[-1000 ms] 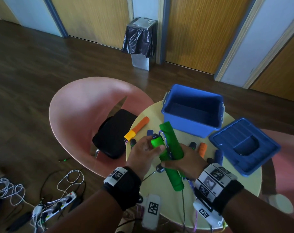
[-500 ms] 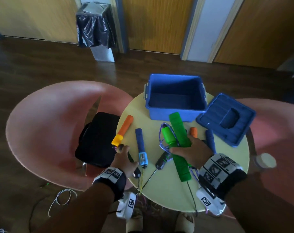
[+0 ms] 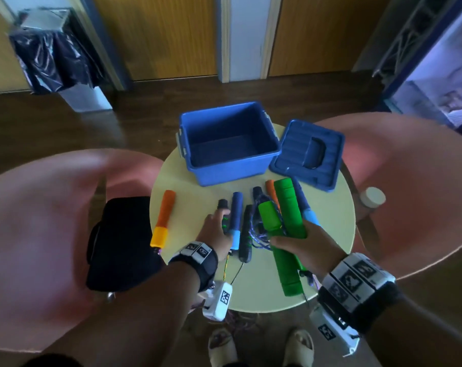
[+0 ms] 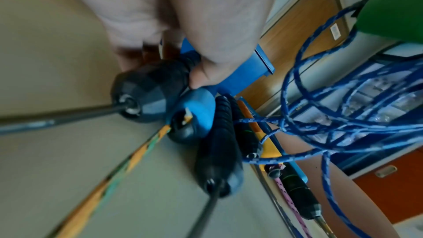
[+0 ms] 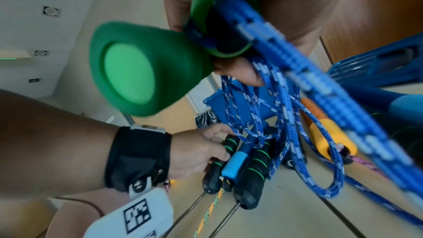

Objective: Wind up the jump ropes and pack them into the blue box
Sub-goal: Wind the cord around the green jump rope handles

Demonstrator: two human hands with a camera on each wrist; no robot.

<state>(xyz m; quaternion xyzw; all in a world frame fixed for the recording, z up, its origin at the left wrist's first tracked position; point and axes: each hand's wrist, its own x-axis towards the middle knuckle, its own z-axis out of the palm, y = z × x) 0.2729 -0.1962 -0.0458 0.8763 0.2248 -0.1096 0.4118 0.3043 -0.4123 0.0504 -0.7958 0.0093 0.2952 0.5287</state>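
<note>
Two thick green foam handles [image 3: 288, 215] with their blue braided rope [image 5: 274, 115] are clenched in my right hand [image 3: 301, 243], held just above the round pale-yellow desk [image 3: 330, 223]. Their long axis points away from me toward the open blue plastic box [image 3: 228, 144], straight ahead. My left hand [image 3: 215, 231] pinches a black green-ringed handle [image 5: 225, 151] lying beside it; how fully the rope is wound is hidden.

The storage box [image 3: 228, 144] stands at the table's [image 3: 327, 234] far edge, its lid [image 3: 308, 154] lying just to its right. Before them the jump-rope handles [image 3: 236, 215] lie side by side, one handle [image 3: 164, 218] apart at the left. A bag [image 3: 118, 242] seems to rest on the chair [image 3: 39, 221] left of the table.
</note>
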